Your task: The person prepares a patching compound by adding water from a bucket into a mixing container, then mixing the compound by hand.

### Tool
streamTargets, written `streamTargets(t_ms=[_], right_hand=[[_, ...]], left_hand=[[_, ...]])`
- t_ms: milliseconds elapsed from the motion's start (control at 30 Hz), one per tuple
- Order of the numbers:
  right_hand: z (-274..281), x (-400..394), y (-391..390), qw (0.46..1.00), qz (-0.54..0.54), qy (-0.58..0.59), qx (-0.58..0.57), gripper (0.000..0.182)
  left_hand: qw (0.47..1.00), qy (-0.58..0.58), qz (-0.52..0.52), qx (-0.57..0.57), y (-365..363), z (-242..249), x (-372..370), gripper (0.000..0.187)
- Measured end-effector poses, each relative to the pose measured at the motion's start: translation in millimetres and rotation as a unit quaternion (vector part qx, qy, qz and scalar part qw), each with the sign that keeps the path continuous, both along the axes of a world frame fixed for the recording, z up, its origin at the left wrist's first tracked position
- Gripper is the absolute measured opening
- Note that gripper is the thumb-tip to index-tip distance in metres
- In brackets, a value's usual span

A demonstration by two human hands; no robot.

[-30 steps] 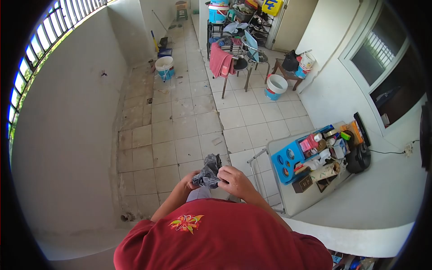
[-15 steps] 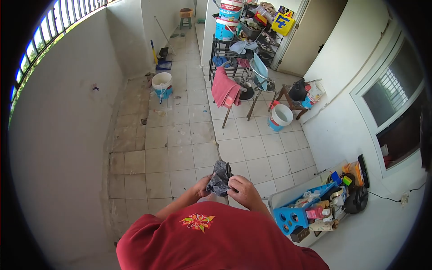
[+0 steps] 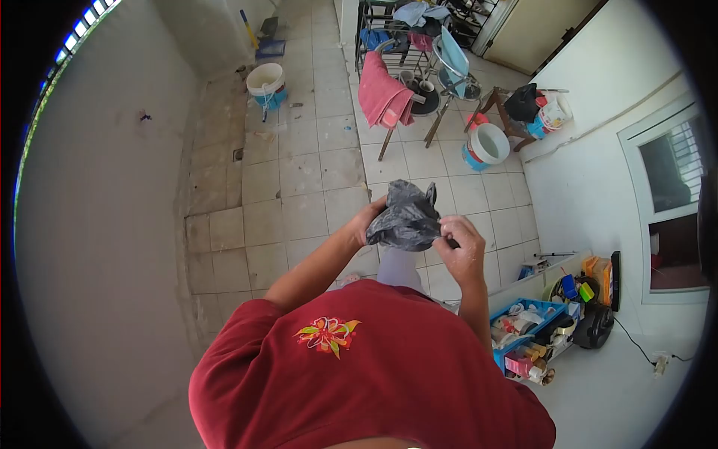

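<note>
Left hand (image 3: 366,221), right hand (image 3: 461,243) pinch crumpled bag (image 3: 406,222), fingers closed on plastic; hard tug likely tears thin film.

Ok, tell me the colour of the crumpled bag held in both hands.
Dark grey, almost black; the bag shows best in the head view.

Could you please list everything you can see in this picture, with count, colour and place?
plastic bag: one, dark grey, crumpled, held up between both hands
towel: one, pink, draped over a rack at top centre
buckets: two, white; one at top left by the wall, one right of the rack
crate: one, blue, full of small items, lower right
floor: pale tiles
shirt: one, red, flower print, bottom
left hand: grips the bag's left side
right hand: pinches the bag's right edge
</note>
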State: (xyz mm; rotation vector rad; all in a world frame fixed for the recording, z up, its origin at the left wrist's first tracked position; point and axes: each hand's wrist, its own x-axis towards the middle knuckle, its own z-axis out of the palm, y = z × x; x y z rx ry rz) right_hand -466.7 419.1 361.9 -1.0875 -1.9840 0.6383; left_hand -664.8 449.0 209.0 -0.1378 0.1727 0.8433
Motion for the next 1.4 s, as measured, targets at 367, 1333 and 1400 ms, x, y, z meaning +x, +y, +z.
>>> streamTargets(t_ms=[367, 1333, 1400], right_hand=[[-10, 76, 190, 0.995, 0.084, 0.054, 0.023, 0.021], [24, 148, 337, 0.984, 0.175, 0.005, 0.029, 0.016], [22, 146, 343, 0.974, 0.216, -0.070, -0.002, 0.015]], left_hand=[[0.970, 0.190, 0.149, -0.022, 166, 35, 76, 0.035], [0.937, 0.348, 0.019, -0.038, 288, 5, 154, 0.072], [0.845, 0.534, 0.042, -0.010, 282, 5, 149, 0.069]])
